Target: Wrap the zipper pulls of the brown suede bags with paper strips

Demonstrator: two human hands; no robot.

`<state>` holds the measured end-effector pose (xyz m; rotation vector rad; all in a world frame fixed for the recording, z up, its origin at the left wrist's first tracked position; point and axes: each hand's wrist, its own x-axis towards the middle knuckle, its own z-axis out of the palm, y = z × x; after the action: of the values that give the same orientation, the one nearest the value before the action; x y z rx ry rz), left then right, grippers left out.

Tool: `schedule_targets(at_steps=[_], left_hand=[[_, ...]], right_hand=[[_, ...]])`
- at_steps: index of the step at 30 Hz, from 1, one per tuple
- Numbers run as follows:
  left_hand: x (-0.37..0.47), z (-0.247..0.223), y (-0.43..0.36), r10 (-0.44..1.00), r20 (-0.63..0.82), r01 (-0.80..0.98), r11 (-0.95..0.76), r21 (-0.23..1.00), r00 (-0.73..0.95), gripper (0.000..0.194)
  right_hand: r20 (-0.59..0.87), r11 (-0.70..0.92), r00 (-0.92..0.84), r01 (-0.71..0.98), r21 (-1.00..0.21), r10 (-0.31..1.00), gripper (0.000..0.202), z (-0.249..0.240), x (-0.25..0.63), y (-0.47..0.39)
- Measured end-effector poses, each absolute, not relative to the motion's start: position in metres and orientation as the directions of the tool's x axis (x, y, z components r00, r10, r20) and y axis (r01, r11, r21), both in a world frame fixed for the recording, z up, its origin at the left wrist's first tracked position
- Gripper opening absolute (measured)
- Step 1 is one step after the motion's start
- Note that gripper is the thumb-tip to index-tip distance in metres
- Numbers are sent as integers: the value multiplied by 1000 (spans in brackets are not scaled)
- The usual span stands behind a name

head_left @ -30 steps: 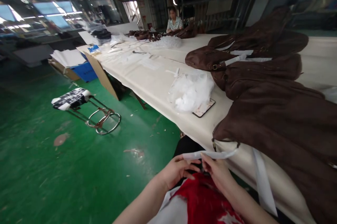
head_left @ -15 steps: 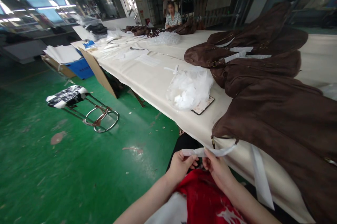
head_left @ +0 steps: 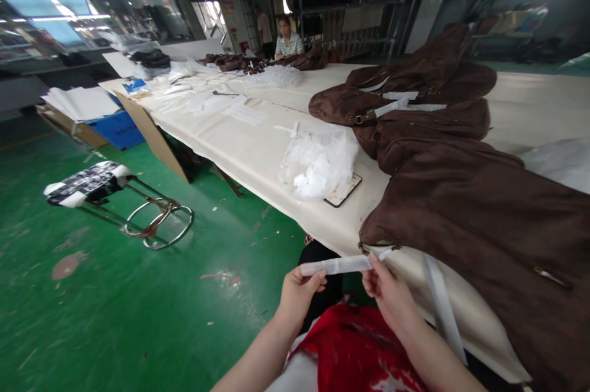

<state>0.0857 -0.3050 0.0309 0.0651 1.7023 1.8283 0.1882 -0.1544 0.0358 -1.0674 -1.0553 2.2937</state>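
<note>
A white strip (head_left: 341,265) is stretched between my two hands, just off the table's front edge. My left hand (head_left: 302,287) pinches its left end. Farther right, my right hand (head_left: 383,281) pinches the strip near the corner of a large brown bag (head_left: 442,195). The strip runs on toward a metal ring at that corner. A second white strip (head_left: 445,306) hangs down from the brown bag over the table edge. Several more brown bags (head_left: 415,128) lie behind, with white strips on them.
On the pale table (head_left: 221,146) sit a clear plastic bag of white scraps (head_left: 318,164) and a black-edged flat object (head_left: 345,191). A stool (head_left: 90,183), a blue box (head_left: 122,129) and a cardboard sheet (head_left: 154,137) stand left. A person (head_left: 289,42) sits at the far end.
My hands have moved apart, and a longer stretch of the strip now shows between them. The camera view has turned slightly to the right.
</note>
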Motion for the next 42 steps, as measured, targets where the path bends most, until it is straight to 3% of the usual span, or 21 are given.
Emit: schedule_targets(at_steps=[9, 13, 18, 23, 29, 42], left_hand=[[87, 33, -303, 540, -433, -568, -104, 816, -722, 37], [83, 33, -300, 485, -493, -593, -69, 802, -723, 38], [82, 26, -297, 419, -435, -468, 27, 883, -797, 44], [88, 26, -299, 439, -314, -316, 72, 946, -842, 39], [85, 31, -302, 391, -238, -218, 97, 971, -889, 36], [86, 36, -293, 345, -450, -508, -96, 856, -824, 51]], right_hand=[[-451, -549, -592, 17, -835, 668, 45, 28, 188, -151], [-439, -527, -589, 26, -850, 679, 46, 29, 189, -149], [-360, -483, -587, -61, -874, 725, 42, 35, 188, -140], [-339, -489, -580, -119, -864, 741, 43, 42, 188, -134], [-407, -584, -581, -149, -798, 705, 28, 46, 189, -130], [-370, -551, -598, -146, -822, 711, 29, 44, 192, -129]])
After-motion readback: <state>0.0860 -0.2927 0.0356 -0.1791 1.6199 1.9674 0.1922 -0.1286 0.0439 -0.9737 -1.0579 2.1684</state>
